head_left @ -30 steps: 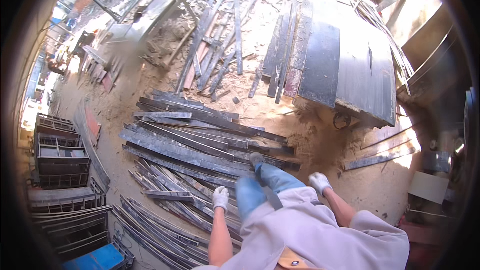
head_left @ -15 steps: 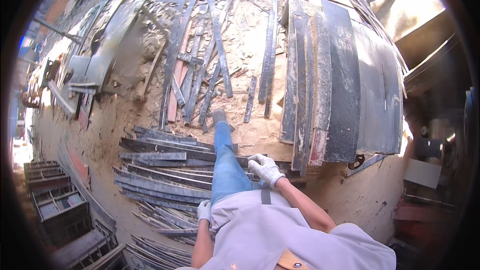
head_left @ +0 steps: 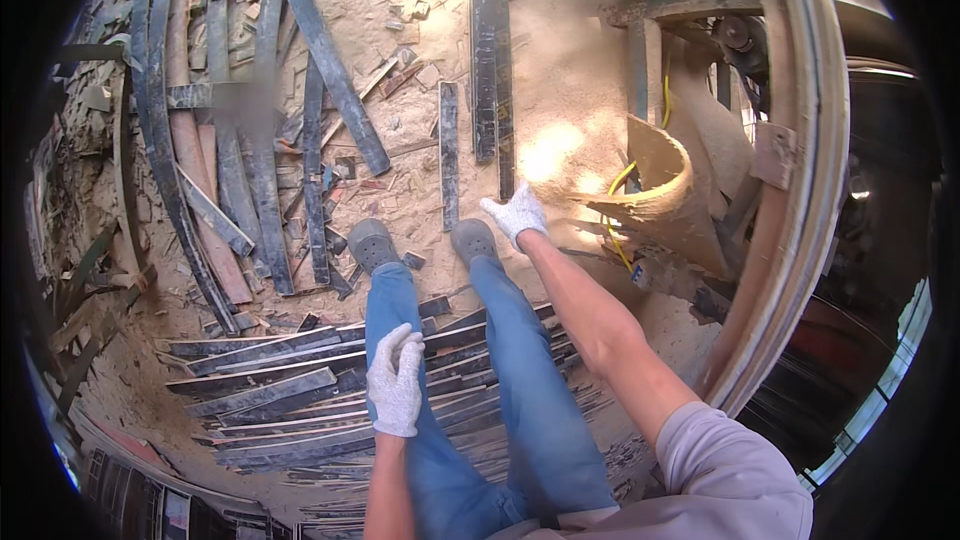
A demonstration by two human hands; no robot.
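A long dark strip (head_left: 505, 120) lies on the littered ground (head_left: 555, 70), its near end just beside the gloved right hand (head_left: 518, 216), fingers spread, nothing seen held; I cannot confirm contact. The left hand (head_left: 396, 385), loosely curled, empty, is over the left leg (head_left: 393, 305). Dark boards (head_left: 262, 393) lie heaped beneath.

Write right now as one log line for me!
left hand: open, over left trouser leg | right hand: open, by near end of dark strip, touch unclear
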